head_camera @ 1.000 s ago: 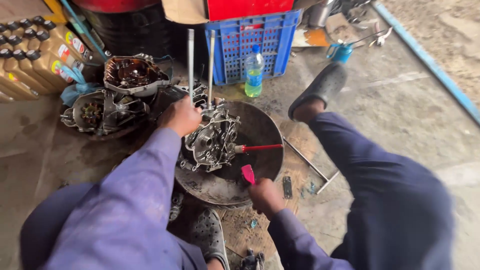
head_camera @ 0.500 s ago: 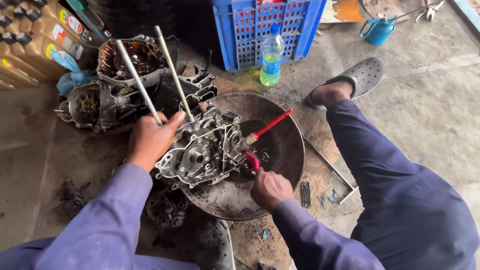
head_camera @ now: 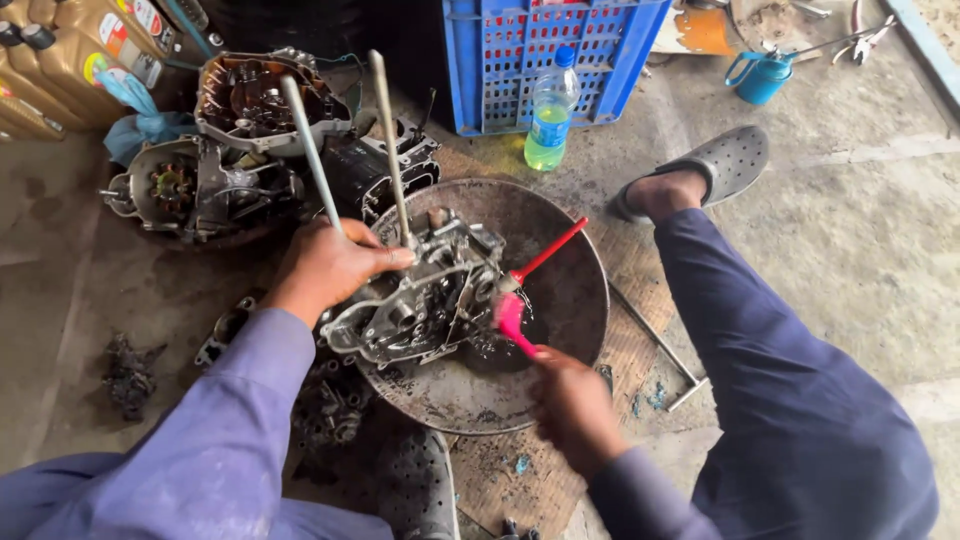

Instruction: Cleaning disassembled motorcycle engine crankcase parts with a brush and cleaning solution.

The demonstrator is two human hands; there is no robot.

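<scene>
- Two hands are at work over the pan [head_camera: 570, 250], a round, dark metal dish lying on the floor with a pool of dark liquid in its bottom.
- Your left hand [head_camera: 330, 265] is clenched around the base of one of two long studs [head_camera: 312, 150] that rise from the engine case [head_camera: 415, 295], thumb reaching toward the second stud.
- That grey case sits tilted on the pan's left side, partly over the rim, its open face turned toward you.
- Your right hand [head_camera: 572, 405] grasps the pink brush [head_camera: 512, 318] by its handle; the bristle end touches the right side of the case, just above the liquid.
- A second brush, the red brush [head_camera: 545, 252], leans in the pan with its head against the case and its handle pointing up and right.
- More engine parts [head_camera: 215, 150] lie on the floor behind the case, at upper left, with oil bottles [head_camera: 70, 55] at the frame's corner.
- A blue crate [head_camera: 545, 55] stands beyond the pan, a plastic bottle [head_camera: 550, 110] of yellow-green liquid in front of it.
- Your right leg stretches past the pan, its grey clog [head_camera: 715, 165] near the bottle, and a T-shaped tool [head_camera: 660, 345] lies on the floor between leg and pan.
</scene>
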